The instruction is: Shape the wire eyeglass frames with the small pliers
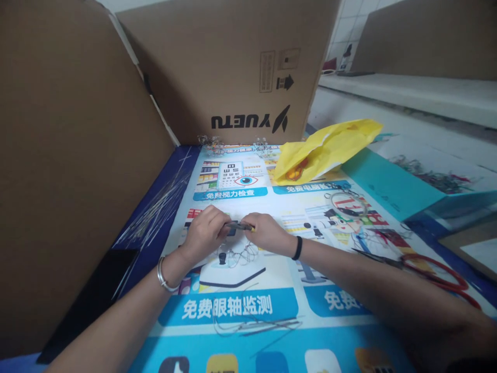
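My right hand (267,233) is closed around a small pair of pliers (236,226), with a bit of yellow handle showing at the fingers. The jaws point left and reach the fingertips of my left hand (205,230), which is closed in a pinch; what it holds is too small to make out. Just beneath both hands lies a tangle of thin bent wire (243,255). Closer to me, several loose lengths of wire (267,325) rest on the printed sheet (252,277). Scissors (435,274) with red handles lie to the right, partly behind my right forearm.
Cardboard panels (229,67) stand behind and on the left. Straight wires (151,212) lie along the left side. A yellow bag (326,150), a wire coil (349,204) and a teal box (399,181) with wire pieces are on the right. Small wire clusters (262,147) sit at the back.
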Demonstrator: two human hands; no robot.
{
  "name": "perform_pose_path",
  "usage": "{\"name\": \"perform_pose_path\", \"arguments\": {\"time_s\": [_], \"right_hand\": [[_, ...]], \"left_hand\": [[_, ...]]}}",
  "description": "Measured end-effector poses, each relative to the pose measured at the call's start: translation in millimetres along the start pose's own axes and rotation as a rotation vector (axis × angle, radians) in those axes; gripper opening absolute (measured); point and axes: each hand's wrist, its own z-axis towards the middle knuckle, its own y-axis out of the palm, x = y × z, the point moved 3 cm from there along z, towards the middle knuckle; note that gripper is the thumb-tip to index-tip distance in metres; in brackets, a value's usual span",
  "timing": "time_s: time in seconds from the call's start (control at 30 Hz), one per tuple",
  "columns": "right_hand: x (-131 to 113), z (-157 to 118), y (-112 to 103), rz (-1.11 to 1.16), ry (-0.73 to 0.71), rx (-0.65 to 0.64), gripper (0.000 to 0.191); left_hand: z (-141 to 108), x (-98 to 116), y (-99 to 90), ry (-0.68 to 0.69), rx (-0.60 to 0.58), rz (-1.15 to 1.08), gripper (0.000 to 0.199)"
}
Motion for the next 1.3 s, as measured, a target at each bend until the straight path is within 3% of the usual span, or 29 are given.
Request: {"name": "perform_pose_path", "arguments": {"time_s": [0.3,0.63,1.0,1.13,1.3], "right_hand": [[0.3,0.3,3.1,-0.062,0.005,-0.018,0.012],[0.7,-1.0,6.5,-0.09,-0.011,-0.007,0.013],[1.1,-1.8,6.9,-0.098,-0.014,-0.01,0.013],[1.1,-1.7,6.9,-0.086,-0.019,-0.002,0.01],[0.6,-1.8,7.4,-0.084,0.002,-0.004,0.007]], "left_hand": [[4.1,12.0,-1.2,0.132,0.04,0.148,0.01],[4.4,15.2,2.2,0.124,-0.002,0.213,0.018],[4.2,16.0,3.9,0.113,-0.012,0.121,0.014],[2.8,13.9,6.1,0.049,0.0,0.029,0.012],[4.4,11.1,4.8,-0.16,0.047,-0.189,0.009]]}}
